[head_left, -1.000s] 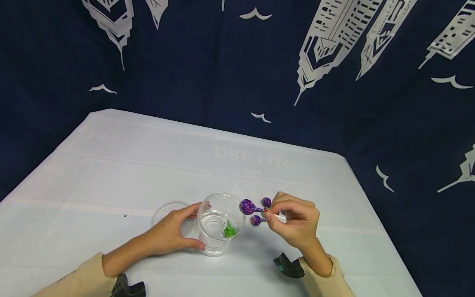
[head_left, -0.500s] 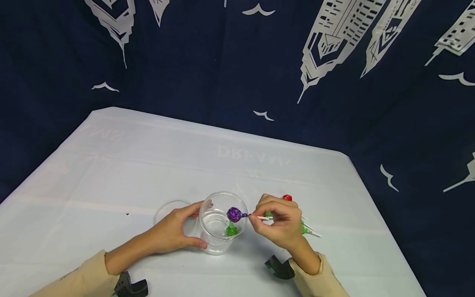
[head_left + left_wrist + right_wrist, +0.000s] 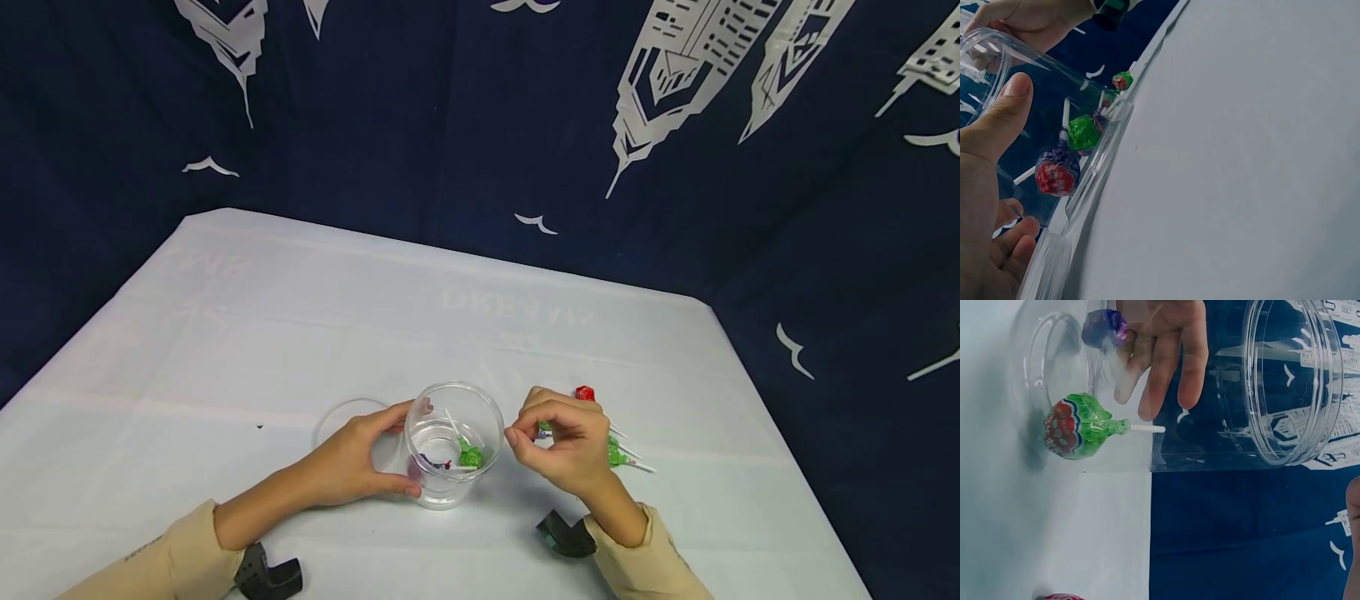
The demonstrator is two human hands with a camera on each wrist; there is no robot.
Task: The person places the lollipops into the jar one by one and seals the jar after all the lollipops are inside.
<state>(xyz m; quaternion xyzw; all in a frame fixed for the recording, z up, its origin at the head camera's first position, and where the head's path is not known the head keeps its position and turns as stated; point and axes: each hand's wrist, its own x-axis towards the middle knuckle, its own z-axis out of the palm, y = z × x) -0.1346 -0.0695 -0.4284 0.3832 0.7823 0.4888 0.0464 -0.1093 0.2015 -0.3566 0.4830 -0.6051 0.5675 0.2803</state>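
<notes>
My left hand [image 3: 348,467] grips a clear plastic jar [image 3: 442,492] from its left side, thumb at the near wall and fingers round the far wall. Two wrapped lollipops lie inside at the bottom. One is a green lollipop [image 3: 470,457], its stick pointing up in the head view; the other is a purple lollipop [image 3: 1057,172], showing red on its wrapper in the left wrist view. Just right of the jar's rim hovers my right hand [image 3: 566,437], its fingers curled and thumb and forefinger tips close together, with nothing between them.
More lollipops lie on the white-covered table [image 3: 300,333] behind and right of my right hand, among them a red lollipop [image 3: 585,393] and a green lollipop [image 3: 617,452]. A clear round lid [image 3: 330,417] lies behind my left hand. A dark blue printed cloth [image 3: 450,125] hangs beyond.
The right hand moved left with the purple lollipop to over the jar and let go; the lollipop now lies in the jar beside the green one. The left hand kept hold of the jar.
</notes>
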